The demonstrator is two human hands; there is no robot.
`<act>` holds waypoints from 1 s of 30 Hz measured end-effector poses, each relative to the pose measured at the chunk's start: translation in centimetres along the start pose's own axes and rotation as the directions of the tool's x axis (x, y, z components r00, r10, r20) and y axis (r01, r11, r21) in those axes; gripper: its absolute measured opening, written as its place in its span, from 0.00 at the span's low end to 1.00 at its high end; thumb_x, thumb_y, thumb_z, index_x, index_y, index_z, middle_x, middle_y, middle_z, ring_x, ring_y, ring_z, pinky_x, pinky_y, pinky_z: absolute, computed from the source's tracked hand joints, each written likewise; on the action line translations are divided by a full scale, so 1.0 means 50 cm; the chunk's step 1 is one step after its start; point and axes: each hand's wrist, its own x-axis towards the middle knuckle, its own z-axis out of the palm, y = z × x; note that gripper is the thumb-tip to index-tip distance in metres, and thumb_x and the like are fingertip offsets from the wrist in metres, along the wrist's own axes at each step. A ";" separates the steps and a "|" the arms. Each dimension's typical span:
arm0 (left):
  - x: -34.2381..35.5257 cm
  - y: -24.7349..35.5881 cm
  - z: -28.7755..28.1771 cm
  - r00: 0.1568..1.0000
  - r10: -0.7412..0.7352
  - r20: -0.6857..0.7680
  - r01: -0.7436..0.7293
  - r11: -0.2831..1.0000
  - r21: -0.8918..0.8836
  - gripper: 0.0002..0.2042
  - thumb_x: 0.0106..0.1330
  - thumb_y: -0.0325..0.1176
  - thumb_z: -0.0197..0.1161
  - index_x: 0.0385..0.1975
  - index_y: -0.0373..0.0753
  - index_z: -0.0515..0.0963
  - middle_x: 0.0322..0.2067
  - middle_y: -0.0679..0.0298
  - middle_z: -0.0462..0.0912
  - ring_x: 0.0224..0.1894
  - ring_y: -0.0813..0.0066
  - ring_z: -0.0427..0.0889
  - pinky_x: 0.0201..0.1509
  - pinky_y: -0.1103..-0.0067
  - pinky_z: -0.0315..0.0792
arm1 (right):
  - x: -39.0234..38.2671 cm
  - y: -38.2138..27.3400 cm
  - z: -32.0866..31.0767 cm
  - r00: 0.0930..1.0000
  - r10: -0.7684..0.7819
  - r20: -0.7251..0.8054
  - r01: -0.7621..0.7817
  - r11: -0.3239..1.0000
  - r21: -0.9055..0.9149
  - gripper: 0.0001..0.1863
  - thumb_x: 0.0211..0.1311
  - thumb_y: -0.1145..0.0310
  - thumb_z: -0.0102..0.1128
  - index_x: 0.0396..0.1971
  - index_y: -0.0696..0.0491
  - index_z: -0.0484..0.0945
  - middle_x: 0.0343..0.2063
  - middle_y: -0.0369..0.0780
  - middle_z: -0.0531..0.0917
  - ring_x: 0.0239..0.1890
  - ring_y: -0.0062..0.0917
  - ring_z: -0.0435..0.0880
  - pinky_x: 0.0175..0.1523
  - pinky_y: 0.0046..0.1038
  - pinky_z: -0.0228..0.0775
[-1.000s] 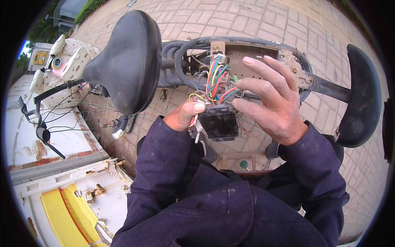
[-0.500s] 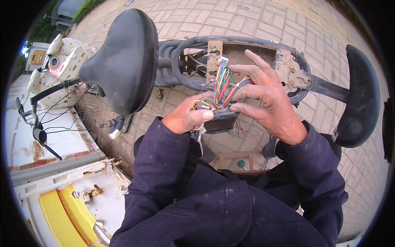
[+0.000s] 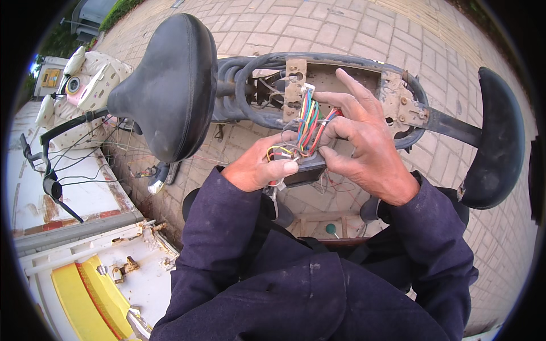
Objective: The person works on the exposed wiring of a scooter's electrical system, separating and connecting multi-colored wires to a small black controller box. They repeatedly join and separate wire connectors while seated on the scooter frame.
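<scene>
Between my hands is a dark, box-shaped controller (image 3: 303,172) with a bundle of coloured wires (image 3: 307,122) rising from its top. A white plug (image 3: 307,88) ends the bundle at its upper side. My left hand (image 3: 263,163) grips the controller's left end, thumb in front, with yellow, red and white leads beside it. My right hand (image 3: 367,142) pinches at red and blue wires by the controller's right end, thumb and index finger close together. Its other fingers stretch upward. The exact spot between those fingertips is partly hidden.
Beyond my hands lies a vehicle frame (image 3: 341,57) with an open metal compartment. A black saddle (image 3: 170,85) stands at left, a smaller black seat (image 3: 497,139) at right. Loose wires and a screwdriver with a green handle (image 3: 331,228) lie low. White panels (image 3: 74,187) flank my left side.
The controller has tipped so that less of its ribbed front shows. My right thumb and index finger have drawn closer around the wires. The view has shifted slightly.
</scene>
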 end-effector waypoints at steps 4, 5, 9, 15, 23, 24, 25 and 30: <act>-0.004 0.006 0.003 1.000 -0.006 0.004 0.006 1.000 -0.029 0.34 0.56 0.47 0.68 0.62 0.35 0.71 0.47 0.66 0.81 0.47 0.82 0.76 0.52 0.83 0.68 | 0.001 0.000 -0.012 0.998 -0.064 -0.011 0.063 0.996 -0.063 0.07 0.45 0.75 0.67 0.21 0.50 0.77 0.61 0.38 0.77 0.76 0.45 0.57 0.75 0.49 0.48; -0.004 0.008 0.001 1.000 -0.005 0.006 0.005 1.000 -0.019 0.34 0.56 0.47 0.67 0.61 0.35 0.71 0.47 0.66 0.81 0.47 0.82 0.76 0.52 0.83 0.68 | 0.001 0.000 -0.017 0.996 -0.086 -0.013 0.085 0.993 -0.083 0.07 0.45 0.75 0.67 0.20 0.49 0.77 0.60 0.38 0.78 0.75 0.45 0.57 0.75 0.49 0.47; -0.006 0.008 -0.003 1.000 -0.019 -0.025 0.019 1.000 -0.008 0.34 0.56 0.48 0.67 0.61 0.35 0.72 0.46 0.67 0.81 0.45 0.83 0.75 0.48 0.84 0.67 | 0.001 -0.001 -0.045 0.981 -0.188 -0.053 0.167 0.948 -0.270 0.08 0.42 0.76 0.68 0.21 0.48 0.77 0.57 0.38 0.80 0.75 0.44 0.60 0.76 0.50 0.47; -0.004 -0.003 -0.021 0.999 -0.049 -0.013 0.049 0.999 0.013 0.34 0.55 0.50 0.67 0.60 0.35 0.73 0.44 0.67 0.80 0.43 0.83 0.73 0.46 0.84 0.65 | -0.001 0.011 -0.064 0.981 -0.187 -0.050 0.166 0.947 -0.274 0.09 0.42 0.76 0.68 0.23 0.48 0.78 0.55 0.37 0.82 0.74 0.44 0.61 0.76 0.50 0.46; 0.008 -0.019 -0.020 0.995 0.097 0.010 -0.097 0.995 0.032 0.35 0.57 0.54 0.64 0.59 0.33 0.74 0.51 0.63 0.77 0.53 0.76 0.72 0.60 0.77 0.63 | -0.009 0.041 -0.075 0.999 0.010 0.045 -0.011 1.000 0.016 0.05 0.53 0.72 0.68 0.29 0.50 0.80 0.54 0.38 0.82 0.75 0.44 0.60 0.75 0.47 0.49; 0.008 -0.019 -0.020 0.995 0.096 0.007 -0.096 0.995 0.021 0.35 0.57 0.53 0.64 0.59 0.33 0.74 0.50 0.64 0.78 0.51 0.77 0.72 0.58 0.78 0.64 | -0.010 0.041 -0.076 0.998 0.015 0.056 -0.017 0.999 0.043 0.05 0.54 0.72 0.68 0.29 0.51 0.80 0.53 0.38 0.82 0.75 0.44 0.60 0.75 0.47 0.50; 0.009 -0.020 -0.019 0.995 0.096 0.004 -0.096 0.995 0.008 0.35 0.57 0.53 0.65 0.59 0.33 0.74 0.48 0.65 0.78 0.50 0.78 0.73 0.55 0.79 0.65 | -0.011 0.042 -0.077 0.997 0.026 0.068 -0.031 0.997 0.072 0.05 0.55 0.71 0.69 0.30 0.51 0.80 0.53 0.38 0.82 0.75 0.44 0.61 0.74 0.46 0.51; 0.003 -0.013 -0.015 0.999 -0.011 -0.043 0.013 0.999 0.051 0.33 0.56 0.50 0.67 0.60 0.36 0.74 0.37 0.72 0.78 0.36 0.86 0.71 0.39 0.85 0.63 | -0.002 0.040 -0.070 0.996 0.076 -0.040 -0.067 0.977 0.202 0.10 0.56 0.66 0.73 0.33 0.52 0.81 0.51 0.38 0.83 0.73 0.43 0.64 0.72 0.44 0.56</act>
